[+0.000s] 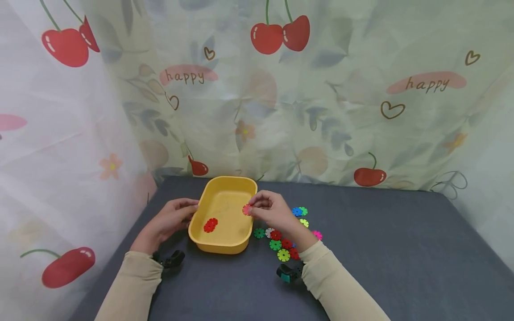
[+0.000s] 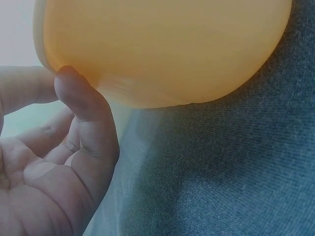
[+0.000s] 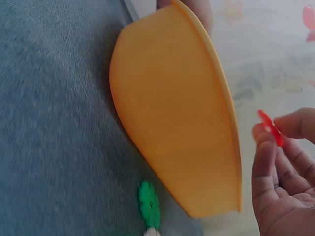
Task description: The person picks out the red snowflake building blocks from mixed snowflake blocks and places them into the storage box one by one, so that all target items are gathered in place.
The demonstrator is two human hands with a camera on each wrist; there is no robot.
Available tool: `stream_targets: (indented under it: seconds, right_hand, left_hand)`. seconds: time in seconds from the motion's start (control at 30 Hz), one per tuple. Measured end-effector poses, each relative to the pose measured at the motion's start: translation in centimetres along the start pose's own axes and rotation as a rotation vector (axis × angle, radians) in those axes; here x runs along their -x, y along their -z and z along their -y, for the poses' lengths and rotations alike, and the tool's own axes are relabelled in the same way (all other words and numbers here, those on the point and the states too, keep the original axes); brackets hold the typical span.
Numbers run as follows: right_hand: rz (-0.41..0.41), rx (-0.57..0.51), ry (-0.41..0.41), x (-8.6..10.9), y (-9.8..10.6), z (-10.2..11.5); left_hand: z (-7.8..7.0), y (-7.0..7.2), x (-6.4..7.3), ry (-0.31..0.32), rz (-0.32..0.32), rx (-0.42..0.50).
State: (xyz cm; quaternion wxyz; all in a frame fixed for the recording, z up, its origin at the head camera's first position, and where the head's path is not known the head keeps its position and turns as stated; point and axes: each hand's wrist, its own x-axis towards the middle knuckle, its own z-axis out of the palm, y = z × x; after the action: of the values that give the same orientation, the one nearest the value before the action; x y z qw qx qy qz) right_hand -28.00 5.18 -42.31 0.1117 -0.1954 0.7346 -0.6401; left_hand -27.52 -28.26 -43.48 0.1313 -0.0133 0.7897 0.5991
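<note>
A yellow plastic basin [image 1: 223, 244] stands on the dark cloth, with red notched discs [image 1: 210, 225] lying inside it. My left hand [image 1: 170, 221] pinches the basin's left rim; in the left wrist view its thumb [image 2: 78, 96] lies against the wall [image 2: 167, 54]. Over the basin's right rim, my right hand [image 1: 277, 214] pinches a red notched disc [image 1: 246, 209] between thumb and fingertips. The right wrist view has this disc [image 3: 270, 128] edge-on, beyond the basin's rim [image 3: 224, 91].
Right of the basin lie several loose notched discs, among them green [image 1: 259, 233], blue [image 1: 296, 211], yellow-green [image 1: 283, 255] and pink [image 1: 317, 235]. The right forearm partly covers them. A printed curtain [image 1: 345, 133] stands behind the table [image 1: 401, 249] and along its left side.
</note>
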Motion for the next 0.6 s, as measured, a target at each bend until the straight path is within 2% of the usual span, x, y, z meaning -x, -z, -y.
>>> stream_targets:
  seconds: [0.27,0.6]
  right_hand:
    - [0.053,0.069,-0.010,-0.59,-1.30,0.15]
    - [0.042,0.079,0.012,-0.24,-0.60,-0.12]
  left_hand:
    - [-0.01,0.07,-0.04,-0.012,0.006,-0.002]
    - [-0.24,0.01,0.20,-0.010,0.004,0.001]
